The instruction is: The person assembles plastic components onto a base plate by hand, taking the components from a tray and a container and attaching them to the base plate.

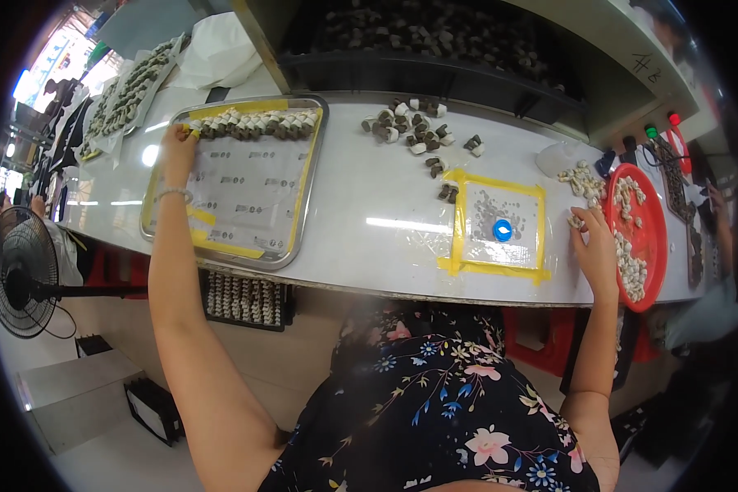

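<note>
My left hand [179, 156] is at the upper left corner of a metal tray [321, 164], its fingers pinched at the left end of a row of small white-and-dark pieces [258, 125]. What sits between those fingertips is too small to make out. Printed white sheeting with yellow tape along its edges lines the tray. On the right, my right hand [594, 246] has thumb and forefinger closed on a small white piece. It is between a heap of small white pieces [580, 182] and a red oval tray [656, 238] with more of them.
Loose white-and-dark pieces [414, 127] lie mid-table. Nearby, a yellow-taped square [498, 261] holds dark bits and a blue round cap [503, 230]. A shelf with a dark bin [435, 70] overhangs the back. A fan [25, 271] stands left; a filled tray [246, 302] sits below the table.
</note>
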Motion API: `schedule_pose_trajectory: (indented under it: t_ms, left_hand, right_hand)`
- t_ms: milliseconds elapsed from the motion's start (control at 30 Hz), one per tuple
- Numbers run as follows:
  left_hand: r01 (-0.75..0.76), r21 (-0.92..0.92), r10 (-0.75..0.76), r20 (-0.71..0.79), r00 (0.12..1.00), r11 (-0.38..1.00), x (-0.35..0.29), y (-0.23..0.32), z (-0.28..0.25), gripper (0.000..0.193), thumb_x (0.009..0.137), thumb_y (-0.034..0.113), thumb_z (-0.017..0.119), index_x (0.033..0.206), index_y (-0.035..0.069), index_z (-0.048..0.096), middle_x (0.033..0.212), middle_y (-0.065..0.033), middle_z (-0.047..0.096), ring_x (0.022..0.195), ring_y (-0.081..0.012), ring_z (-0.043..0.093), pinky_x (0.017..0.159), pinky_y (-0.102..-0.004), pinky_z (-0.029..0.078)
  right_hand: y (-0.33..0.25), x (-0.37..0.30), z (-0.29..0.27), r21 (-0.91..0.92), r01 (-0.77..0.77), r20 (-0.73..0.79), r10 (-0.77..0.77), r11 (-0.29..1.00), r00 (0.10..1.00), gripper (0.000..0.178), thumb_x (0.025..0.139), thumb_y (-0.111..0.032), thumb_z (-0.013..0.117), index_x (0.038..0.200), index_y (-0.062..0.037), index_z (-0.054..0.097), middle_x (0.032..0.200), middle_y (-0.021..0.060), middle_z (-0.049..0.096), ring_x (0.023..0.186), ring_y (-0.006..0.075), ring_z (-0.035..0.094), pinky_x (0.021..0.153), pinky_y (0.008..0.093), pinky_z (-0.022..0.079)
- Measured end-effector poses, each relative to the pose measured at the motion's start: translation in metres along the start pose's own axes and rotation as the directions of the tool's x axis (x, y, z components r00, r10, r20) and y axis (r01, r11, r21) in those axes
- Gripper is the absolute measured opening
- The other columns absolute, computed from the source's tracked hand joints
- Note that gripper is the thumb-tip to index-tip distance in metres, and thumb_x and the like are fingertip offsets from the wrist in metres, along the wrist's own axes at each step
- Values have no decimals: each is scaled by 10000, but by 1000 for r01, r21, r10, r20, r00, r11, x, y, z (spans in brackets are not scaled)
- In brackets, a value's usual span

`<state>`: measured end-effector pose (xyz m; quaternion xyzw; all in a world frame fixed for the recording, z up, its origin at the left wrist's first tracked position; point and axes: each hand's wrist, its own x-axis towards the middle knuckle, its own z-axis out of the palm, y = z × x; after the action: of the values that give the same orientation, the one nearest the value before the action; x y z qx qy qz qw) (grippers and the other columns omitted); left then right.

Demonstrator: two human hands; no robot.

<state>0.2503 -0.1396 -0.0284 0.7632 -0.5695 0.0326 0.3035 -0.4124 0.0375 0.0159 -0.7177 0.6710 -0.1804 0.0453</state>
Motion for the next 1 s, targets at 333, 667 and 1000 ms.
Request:
schedule_pose_trajectory:
  t_ms: [333,667,1000]
  left_hand:
    - [-197,-10,196,-42,980,980,-39,88,0,328,793,156,612,1077,3,551,1021,-158,597,907,-289,579,765,-353,463]
    - [-697,-491,852,267,451,523,-155,288,35,360,709,-53,546,1065,1,545,1168,-168,504,1031,-318,508,892,-373,431]
    - [-460,-548,712,468,524,699,-160,287,25,366,686,-79,553,1048,-29,547,994,-143,520,842,-277,562,750,-354,466]
  right_hand:
    - [-32,-11,17,280,71,7,-76,957,997,298,739,-23,606,1037,-24,599,858,90,565,725,197,561,619,274,450]
    - [-44,-12,17,247,39,89,-62,968,994,346,735,-110,687,1058,-14,604,802,90,551,713,195,547,646,285,448]
    - [-21,8,11,331,409,104,-464,850,880,282,709,-15,655,989,-51,655,998,78,596,901,241,556,801,310,462]
